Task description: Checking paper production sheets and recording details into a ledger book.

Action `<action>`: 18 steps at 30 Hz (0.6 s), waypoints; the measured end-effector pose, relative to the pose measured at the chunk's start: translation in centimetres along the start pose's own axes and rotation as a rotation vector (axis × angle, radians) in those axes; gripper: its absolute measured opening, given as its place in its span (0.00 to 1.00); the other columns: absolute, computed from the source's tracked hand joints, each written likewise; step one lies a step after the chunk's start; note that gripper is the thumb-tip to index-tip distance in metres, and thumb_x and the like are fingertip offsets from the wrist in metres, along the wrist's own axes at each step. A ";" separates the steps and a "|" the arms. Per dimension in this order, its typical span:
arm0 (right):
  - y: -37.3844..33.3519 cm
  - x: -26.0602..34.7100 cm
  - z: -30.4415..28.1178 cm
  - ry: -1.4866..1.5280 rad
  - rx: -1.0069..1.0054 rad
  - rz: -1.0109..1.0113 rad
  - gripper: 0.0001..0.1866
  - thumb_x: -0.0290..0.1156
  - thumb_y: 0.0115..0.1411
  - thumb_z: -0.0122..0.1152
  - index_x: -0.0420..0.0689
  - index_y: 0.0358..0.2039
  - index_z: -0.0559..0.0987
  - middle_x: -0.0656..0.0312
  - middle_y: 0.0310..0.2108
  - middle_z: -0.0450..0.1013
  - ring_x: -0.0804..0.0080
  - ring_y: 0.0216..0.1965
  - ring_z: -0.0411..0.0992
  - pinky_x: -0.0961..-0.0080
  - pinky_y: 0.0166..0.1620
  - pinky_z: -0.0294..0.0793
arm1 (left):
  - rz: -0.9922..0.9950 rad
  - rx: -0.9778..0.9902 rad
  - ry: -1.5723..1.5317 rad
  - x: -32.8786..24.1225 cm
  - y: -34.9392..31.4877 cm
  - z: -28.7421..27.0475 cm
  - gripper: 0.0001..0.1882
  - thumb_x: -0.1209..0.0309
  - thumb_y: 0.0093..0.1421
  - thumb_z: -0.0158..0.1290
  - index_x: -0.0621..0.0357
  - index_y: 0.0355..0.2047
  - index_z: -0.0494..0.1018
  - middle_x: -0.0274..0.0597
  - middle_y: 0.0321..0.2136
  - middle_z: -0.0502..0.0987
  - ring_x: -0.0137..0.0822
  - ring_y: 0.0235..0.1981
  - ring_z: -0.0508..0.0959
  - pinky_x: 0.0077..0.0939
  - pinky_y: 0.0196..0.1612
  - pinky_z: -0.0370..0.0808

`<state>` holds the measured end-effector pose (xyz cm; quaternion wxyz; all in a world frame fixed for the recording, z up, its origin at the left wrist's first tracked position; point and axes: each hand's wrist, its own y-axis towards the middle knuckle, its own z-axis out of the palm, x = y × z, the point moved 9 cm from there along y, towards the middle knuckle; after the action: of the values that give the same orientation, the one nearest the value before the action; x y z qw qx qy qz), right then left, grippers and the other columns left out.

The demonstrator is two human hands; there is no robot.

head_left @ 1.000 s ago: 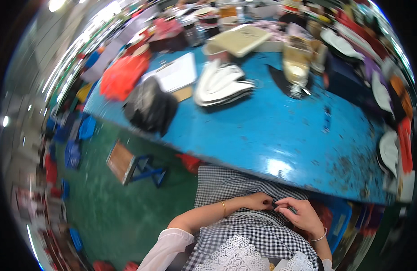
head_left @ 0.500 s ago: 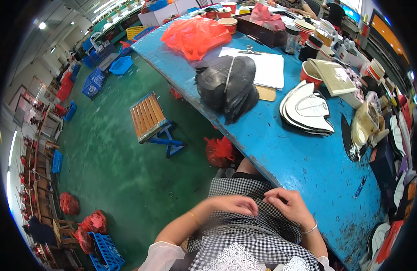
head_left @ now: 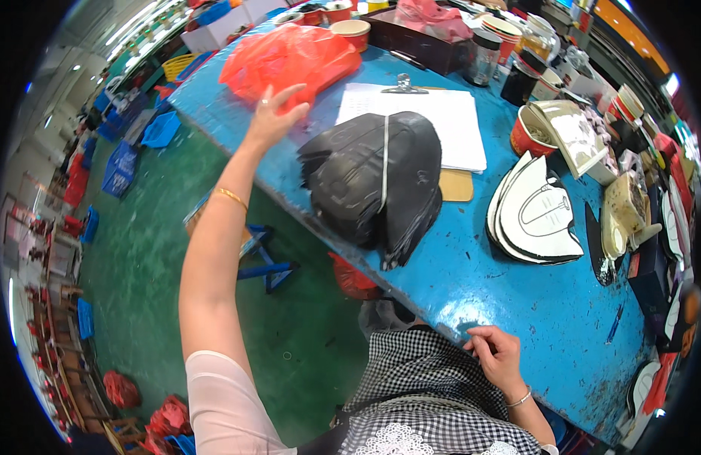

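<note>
My left hand (head_left: 277, 120) reaches far out over the table, fingers spread, at the near edge of a crumpled red plastic bag (head_left: 309, 57). It holds nothing; I cannot tell whether the fingertips touch the bag. My right hand (head_left: 498, 358) is by the table's near edge with its fingers loosely curled in and nothing visible in them. Between the hands lies a bundle of black moulded pieces (head_left: 358, 174) tied with a white band. Behind it is a clipboard with white paper (head_left: 449, 125). To the right sits a stack of white, black-edged cut pieces (head_left: 529, 208).
The blue table (head_left: 457, 258) carries paper bowls (head_left: 531, 130), a dark box (head_left: 419, 42), jars (head_left: 483, 57) and a blue pen-like tool (head_left: 614, 324). Below my left arm stands a slatted stool (head_left: 263, 258). Blue baskets (head_left: 121, 168) and red bags (head_left: 121, 388) are on the green floor.
My left hand has gone from my lap up and forward to the red bag, its fingers now spread. My right hand has shifted slightly to the table edge. The view has moved closer to the table.
</note>
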<state>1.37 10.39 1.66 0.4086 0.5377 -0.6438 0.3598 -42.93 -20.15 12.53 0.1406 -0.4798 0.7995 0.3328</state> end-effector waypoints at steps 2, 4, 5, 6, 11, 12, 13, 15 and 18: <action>0.4 0.0 -0.3 -0.009 -0.031 0.011 0.06 0.20 0.60 0.54 0.38 0.35 0.80 0.61 0.24 0.78 0.82 0.21 0.74 0.86 0.23 0.71 | 0.065 -0.060 0.264 0.4 3.5 1.5 0.25 0.51 0.55 0.57 0.27 0.55 0.71 0.53 0.64 0.59 0.52 0.67 0.54 0.47 0.66 0.51; 0.5 0.1 0.1 -0.062 0.009 0.003 0.06 0.21 0.57 0.58 0.39 0.35 0.80 0.61 0.24 0.79 0.78 0.22 0.76 0.84 0.24 0.73 | 0.028 -0.072 0.691 1.3 6.1 2.3 0.26 0.48 0.52 0.58 0.20 0.53 0.71 0.56 0.65 0.54 0.56 0.67 0.51 0.51 0.66 0.49; 0.6 -0.1 -0.1 -0.051 -0.001 0.043 0.06 0.20 0.56 0.58 0.39 0.35 0.81 0.61 0.24 0.79 0.76 0.24 0.78 0.84 0.25 0.74 | 0.046 -0.063 0.668 1.2 7.0 3.0 0.26 0.48 0.52 0.58 0.20 0.53 0.71 0.56 0.65 0.54 0.56 0.67 0.51 0.51 0.66 0.49; 0.6 -0.3 -0.3 -0.058 -0.020 0.059 0.06 0.20 0.56 0.58 0.39 0.35 0.81 0.61 0.24 0.79 0.76 0.24 0.78 0.84 0.25 0.74 | -0.063 0.020 0.668 2.3 7.5 3.8 0.27 0.48 0.52 0.58 0.27 0.54 0.71 0.57 0.63 0.58 0.54 0.66 0.55 0.49 0.65 0.53; 0.9 -0.2 -0.3 -0.013 -0.022 0.032 0.07 0.20 0.58 0.56 0.38 0.35 0.81 0.60 0.23 0.78 0.80 0.20 0.75 0.84 0.21 0.72 | -0.171 0.244 0.380 12.4 8.2 7.9 0.31 0.52 0.51 0.59 0.50 0.53 0.71 0.57 0.50 0.73 0.48 0.54 0.73 0.40 0.55 0.69; 1.0 -0.4 -0.5 -0.020 -0.036 0.040 0.07 0.20 0.58 0.56 0.38 0.35 0.81 0.60 0.23 0.78 0.80 0.20 0.75 0.84 0.21 0.72 | -0.173 0.140 0.325 11.3 7.2 8.0 0.28 0.55 0.50 0.59 0.56 0.50 0.72 0.55 0.43 0.77 0.47 0.47 0.77 0.38 0.50 0.71; 1.0 -0.4 -0.4 -0.029 -0.035 0.038 0.07 0.21 0.58 0.56 0.38 0.35 0.81 0.60 0.23 0.78 0.80 0.20 0.75 0.84 0.21 0.72 | -0.186 0.030 0.286 10.9 6.2 6.6 0.26 0.59 0.50 0.60 0.62 0.47 0.73 0.52 0.36 0.80 0.45 0.40 0.80 0.35 0.44 0.74; 1.1 -0.1 -0.1 -0.021 -0.019 0.021 0.07 0.21 0.58 0.56 0.39 0.35 0.81 0.60 0.23 0.78 0.80 0.20 0.75 0.84 0.21 0.71 | -0.203 -0.097 0.208 14.9 6.0 2.9 0.23 0.61 0.50 0.60 0.63 0.44 0.74 0.51 0.33 0.80 0.45 0.37 0.80 0.35 0.42 0.74; 0.9 0.1 -0.2 -0.055 0.004 0.020 0.07 0.21 0.57 0.58 0.40 0.36 0.81 0.62 0.22 0.78 0.81 0.21 0.76 0.86 0.23 0.70 | -0.214 -0.377 0.037 17.2 5.9 -5.7 0.17 0.65 0.51 0.59 0.63 0.38 0.77 0.46 0.29 0.80 0.37 0.30 0.80 0.31 0.37 0.74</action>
<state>0.51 10.65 1.76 0.3859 0.5417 -0.6594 0.3505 -56.05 -33.63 9.75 0.0681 -0.5857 0.6700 0.4510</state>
